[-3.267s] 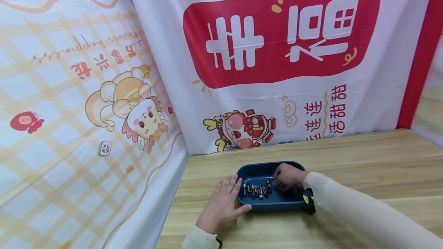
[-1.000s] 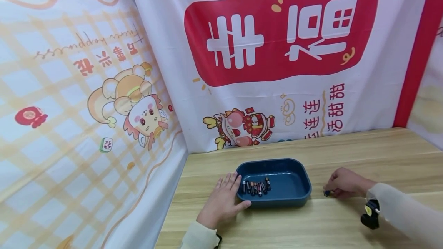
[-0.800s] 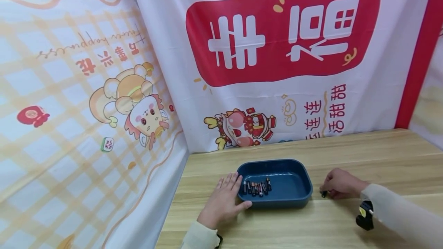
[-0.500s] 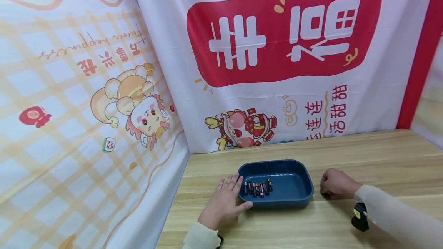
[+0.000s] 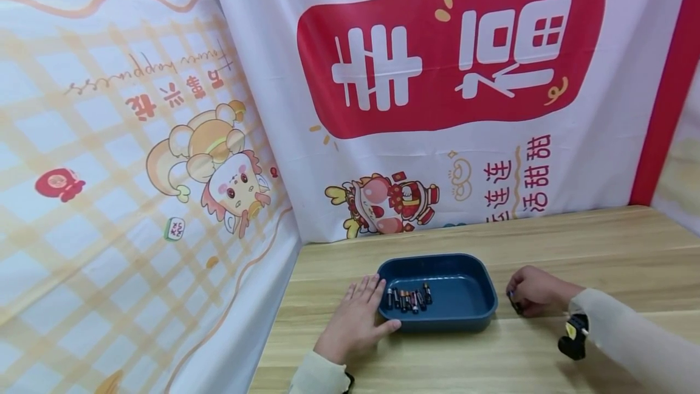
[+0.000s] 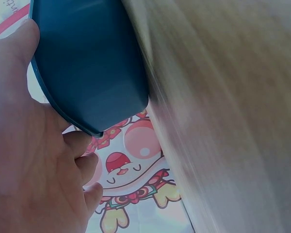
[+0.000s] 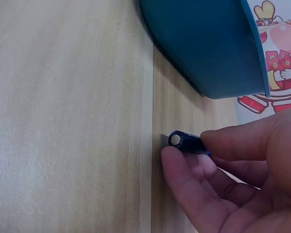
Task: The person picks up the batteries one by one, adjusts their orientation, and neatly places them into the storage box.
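Observation:
A dark blue rectangular tray (image 5: 462, 323) stands on the table, with several small batteries (image 5: 405, 301) grouped in its left part. My left hand (image 5: 352, 324) lies against the tray's left end, fingers extended at the rim and thumb along the near corner. The left wrist view shows that palm (image 6: 36, 145) close beside the tray wall. To the right of the tray, my right hand (image 5: 538, 292) pinches one dark battery (image 7: 186, 141) between thumb and fingertips, close over the tabletop. The battery's pale flat end faces the right wrist camera.
The wooden table (image 5: 601, 260) extends right of the tray. Behind it hangs a white cloth (image 5: 383, 157) with a red printed panel, and a checked cloth (image 5: 109, 169) hangs along the left side. A black wrist device (image 5: 574, 336) sits on the right wrist.
My right hand has left the tray's inside and moved right, out over the table, pinching a battery. Within the last half second the battery turned in its fingers. The left hand has stayed put.

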### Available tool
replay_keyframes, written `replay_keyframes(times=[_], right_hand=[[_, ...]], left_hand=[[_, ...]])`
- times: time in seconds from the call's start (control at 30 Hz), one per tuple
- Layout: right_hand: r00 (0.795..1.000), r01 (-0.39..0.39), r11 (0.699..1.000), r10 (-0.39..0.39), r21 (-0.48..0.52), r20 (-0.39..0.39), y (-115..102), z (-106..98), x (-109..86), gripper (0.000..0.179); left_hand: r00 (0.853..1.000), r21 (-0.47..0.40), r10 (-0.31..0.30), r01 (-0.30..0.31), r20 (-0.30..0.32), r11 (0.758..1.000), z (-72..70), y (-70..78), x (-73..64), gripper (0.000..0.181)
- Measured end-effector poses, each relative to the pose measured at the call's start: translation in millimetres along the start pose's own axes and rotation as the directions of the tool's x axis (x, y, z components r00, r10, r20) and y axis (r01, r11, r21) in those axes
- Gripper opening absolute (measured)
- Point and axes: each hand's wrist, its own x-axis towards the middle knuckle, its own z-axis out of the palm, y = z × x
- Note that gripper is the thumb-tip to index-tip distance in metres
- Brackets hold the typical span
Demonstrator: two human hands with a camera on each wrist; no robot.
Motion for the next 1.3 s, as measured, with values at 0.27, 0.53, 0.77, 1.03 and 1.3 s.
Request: replay_keyframes(times=[0.27,0.53,0.77,1.03,1.3], right_hand=[[0.999,0.023,0.999,-0.022,-0.047,0.026,-10.2,-6.9,-2.0,0.02],[0.999,0.046,0.998,-0.045,-0.035,0.015,-17.1,-14.7,4.3,0.026],[0.998,0.054,0.993,-0.057,0.105,0.02,-36.7,-19.7,7.6,0.025],[0.991,0.117,0.981,-0.125,0.155,0.047,-60.2,-13.8,17.4,0.025],[0.99,0.113,0.98,-0.125,0.165,0.061,-70.3,-3.9,27.8,0.028]], left_hand=[[1.0,-0.011,-0.004,0.004,0.011,1.0,-3.1,2.2,-0.8,0.093],[1.0,-0.01,0.003,-0.003,0.008,1.0,-0.5,2.1,-0.6,0.093],[1.0,-0.022,-0.004,0.004,0.007,1.0,1.1,0.4,1.1,0.093],[1.0,-0.008,-0.01,0.01,0.009,1.0,1.2,-3.0,3.2,0.093],[1.0,-0.004,-0.001,0.001,0.016,1.0,2.2,-1.3,5.9,0.094]])
